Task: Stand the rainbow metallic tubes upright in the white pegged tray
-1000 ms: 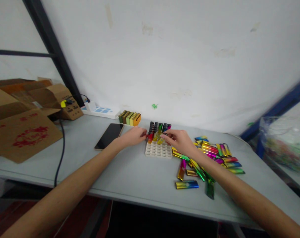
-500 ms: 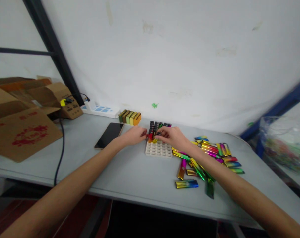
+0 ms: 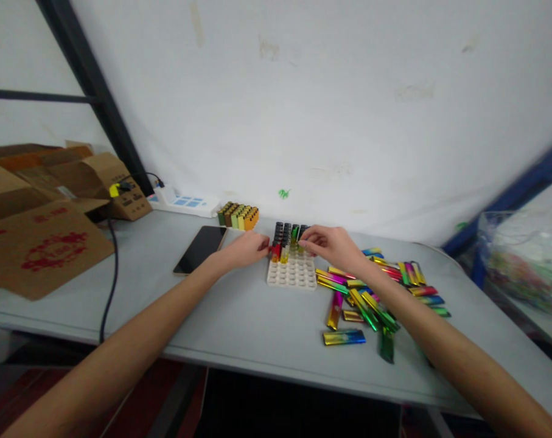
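A white tray with rows of round holes (image 3: 291, 277) sits on the table, its back rows filled with upright black-topped lighters (image 3: 283, 230). At its left side stand a red lighter (image 3: 276, 253) and a yellow lighter (image 3: 284, 254). My left hand (image 3: 251, 249) rests at the tray's left edge beside the red one, fingers curled together; whatever they hold is hidden. Over the tray's right side, my right hand (image 3: 328, 246) is closed in a pinch at the top of a yellowish lighter (image 3: 300, 248), partly hidden by the fingers.
Shiny multicoloured lighter-shaped pieces (image 3: 344, 337) lie in a loose pile on the right. A black-screened phone or tablet (image 3: 200, 249) lies left of the tray. Behind are a block of yellow and brown lighters (image 3: 239, 216) and a power strip (image 3: 188, 204). Cardboard boxes (image 3: 47, 237) stand far left.
My right hand has shifted right and slightly back, away from the yellow lighter at the left, which shows more fully now. My left hand has stayed in place.
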Demonstrator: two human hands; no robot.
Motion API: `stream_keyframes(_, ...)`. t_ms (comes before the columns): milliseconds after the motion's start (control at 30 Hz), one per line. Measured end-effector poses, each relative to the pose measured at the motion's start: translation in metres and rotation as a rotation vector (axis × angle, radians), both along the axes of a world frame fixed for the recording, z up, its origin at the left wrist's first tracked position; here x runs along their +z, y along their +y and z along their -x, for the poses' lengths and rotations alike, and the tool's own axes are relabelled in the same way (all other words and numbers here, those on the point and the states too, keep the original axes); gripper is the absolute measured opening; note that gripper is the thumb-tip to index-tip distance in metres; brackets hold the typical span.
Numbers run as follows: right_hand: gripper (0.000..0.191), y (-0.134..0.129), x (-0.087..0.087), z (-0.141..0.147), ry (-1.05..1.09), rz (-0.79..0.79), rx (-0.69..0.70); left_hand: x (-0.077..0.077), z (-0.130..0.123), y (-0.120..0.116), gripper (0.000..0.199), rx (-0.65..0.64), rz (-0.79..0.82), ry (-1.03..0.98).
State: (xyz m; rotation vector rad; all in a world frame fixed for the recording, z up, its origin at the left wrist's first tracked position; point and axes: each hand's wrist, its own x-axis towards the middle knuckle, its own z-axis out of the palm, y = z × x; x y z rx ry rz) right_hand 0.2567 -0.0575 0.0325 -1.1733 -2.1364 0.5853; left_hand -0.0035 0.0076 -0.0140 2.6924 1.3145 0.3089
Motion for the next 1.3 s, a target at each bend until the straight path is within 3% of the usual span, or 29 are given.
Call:
stream_keyframes(167,0.021,-0.015,-0.001,-0.032,-0.218,-0.050,0.037,-0.002,0.001,0.001,0.016,-0.001,0.000,-0.001)
stream_keyframes(400,0.035,-0.033,-0.022,-0.068,-0.452,0.035,0.082,-0.001,0.000,0.001,0.017,0.004,-0.012,0.025)
stream_keyframes(900,0.036,-0.026,-0.038,-0.070,-0.338,0.107,0.104,0.003,-0.001,-0.002,0.018,0.017,-0.004,0.045)
stream_keyframes(1067,0.034,-0.024,-0.039,-0.071,-0.306,0.100,0.032,-0.001,0.002,0.002,0.017,-0.004,-0.008,0.023)
stream_keyframes(1300,0.033,-0.027,-0.034,-0.065,-0.227,-0.048,-0.066,0.000,0.001,0.001,0.017,0.002,0.002,0.032)
